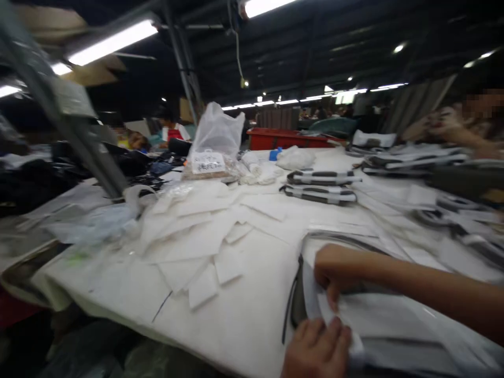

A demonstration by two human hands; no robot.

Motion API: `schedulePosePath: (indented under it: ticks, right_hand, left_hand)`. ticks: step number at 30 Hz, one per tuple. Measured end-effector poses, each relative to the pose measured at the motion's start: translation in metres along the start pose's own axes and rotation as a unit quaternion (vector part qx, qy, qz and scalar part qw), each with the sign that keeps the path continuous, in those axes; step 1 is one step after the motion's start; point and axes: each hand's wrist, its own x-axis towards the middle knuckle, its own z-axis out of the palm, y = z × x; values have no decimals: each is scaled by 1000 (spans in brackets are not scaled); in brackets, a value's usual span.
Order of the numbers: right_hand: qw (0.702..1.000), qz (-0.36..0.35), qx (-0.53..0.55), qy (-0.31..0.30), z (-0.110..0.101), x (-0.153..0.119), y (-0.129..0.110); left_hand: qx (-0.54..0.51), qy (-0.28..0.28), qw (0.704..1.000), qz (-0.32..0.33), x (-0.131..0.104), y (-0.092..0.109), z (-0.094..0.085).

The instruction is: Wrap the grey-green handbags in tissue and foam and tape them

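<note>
Head view: left hand [317, 347] and right hand [340, 268], fingers bent, on one grey-trimmed white piece [378, 315], pinching or not, can't tell; beyond it, two folded bundles [319, 196], one red bin [283, 139]!

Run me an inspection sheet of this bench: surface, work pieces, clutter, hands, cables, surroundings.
Surface: white-covered table, a thin dark line near its front edge.
Work pieces: white, dark-grey-edged flat piece under both hands; folded dark-grey-and-white bundles beyond it.
Clutter: loose, flat white sheets, overlapping; translucent white plastic bag with a written label.
Hands: left hand and right hand both on the piece, close together; exact grip of the fingers unclear.
Cables: thin pale cord hanging overhead.
Surroundings: long red bin, slanting grey metal post, lit white ceiling tubes, another person at right, blurred.
</note>
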Motion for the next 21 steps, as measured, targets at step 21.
schedulePosePath:
  ticks: [21]
  right_hand:
    - [980, 87, 164, 74, 18, -49, 25]
  left_hand:
    - [5, 7, 999, 48, 13, -7, -20]
